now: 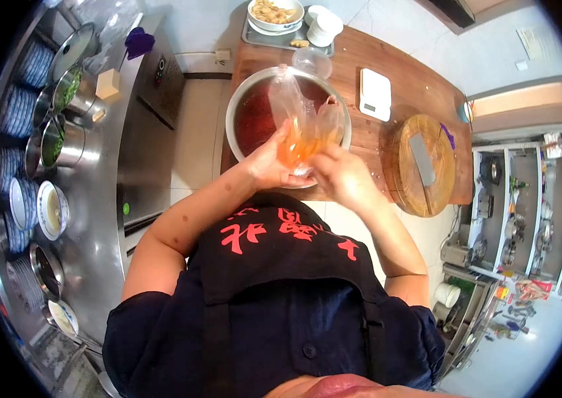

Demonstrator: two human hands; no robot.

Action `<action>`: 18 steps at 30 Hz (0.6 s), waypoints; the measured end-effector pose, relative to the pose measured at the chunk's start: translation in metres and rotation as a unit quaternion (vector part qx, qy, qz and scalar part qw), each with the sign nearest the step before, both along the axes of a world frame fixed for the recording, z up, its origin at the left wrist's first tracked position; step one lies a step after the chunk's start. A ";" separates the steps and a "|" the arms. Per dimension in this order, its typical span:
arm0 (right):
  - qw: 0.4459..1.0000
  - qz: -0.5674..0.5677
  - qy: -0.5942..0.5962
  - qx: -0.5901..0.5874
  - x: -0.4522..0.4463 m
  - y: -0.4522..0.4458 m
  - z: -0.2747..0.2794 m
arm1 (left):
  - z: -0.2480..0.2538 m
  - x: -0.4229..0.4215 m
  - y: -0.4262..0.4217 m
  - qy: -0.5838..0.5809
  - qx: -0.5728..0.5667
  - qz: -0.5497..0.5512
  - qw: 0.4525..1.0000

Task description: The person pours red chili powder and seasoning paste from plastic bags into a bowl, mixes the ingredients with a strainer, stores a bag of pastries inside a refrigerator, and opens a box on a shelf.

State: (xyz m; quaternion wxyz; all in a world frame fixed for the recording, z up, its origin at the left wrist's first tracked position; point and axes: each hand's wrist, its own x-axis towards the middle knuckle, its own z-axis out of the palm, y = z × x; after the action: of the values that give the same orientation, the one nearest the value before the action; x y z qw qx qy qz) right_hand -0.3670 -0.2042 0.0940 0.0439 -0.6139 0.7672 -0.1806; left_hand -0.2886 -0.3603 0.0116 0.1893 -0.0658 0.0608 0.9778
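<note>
A clear plastic bag (285,99) with orange-red liquid at its bottom is held up over the near side of a large metal basin (234,106). My left hand (271,160) is closed around the bag's lower left side, thumb and fingers on the plastic. Against its lower right side, my right hand (347,176) is curled in on the bag, somewhat smeared by motion. Dark red liquid (254,113) fills the basin behind the bag. The bag's two upper ends stand up loosely, apart from each other.
On the wooden table are a white scale (375,94), a round chopping board (405,179) with a cleaver (421,159), and a tray (287,41) with bowls. A steel counter (105,172) on the left holds pots of greens and stacked plates. Shelving (506,199) stands right.
</note>
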 end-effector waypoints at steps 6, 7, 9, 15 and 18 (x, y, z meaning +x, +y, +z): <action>0.994 0.031 -0.078 -0.064 0.023 -0.007 -0.024 | -0.041 0.006 -0.007 -0.002 -0.014 -0.015 1.000; 0.990 0.023 -0.112 -0.083 0.023 -0.007 -0.024 | -0.041 0.005 -0.005 -0.014 -0.040 -0.011 0.999; 0.976 0.011 -0.177 -0.124 0.022 -0.009 -0.024 | -0.039 0.008 -0.003 -0.036 -0.095 0.002 0.995; 0.926 -0.185 -0.287 -0.162 0.004 -0.012 -0.050 | -0.025 0.005 -0.003 -0.078 -0.253 0.041 0.964; 0.880 -0.269 -0.358 -0.160 -0.005 -0.021 -0.062 | -0.028 0.005 -0.003 -0.103 -0.304 0.072 0.944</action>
State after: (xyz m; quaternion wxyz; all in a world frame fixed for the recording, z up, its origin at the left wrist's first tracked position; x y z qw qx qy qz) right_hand -0.3721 -0.2251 0.0322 0.1667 -0.2765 0.7954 -0.5128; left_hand -0.2834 -0.3635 -0.0160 0.0945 -0.2251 0.3301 0.9118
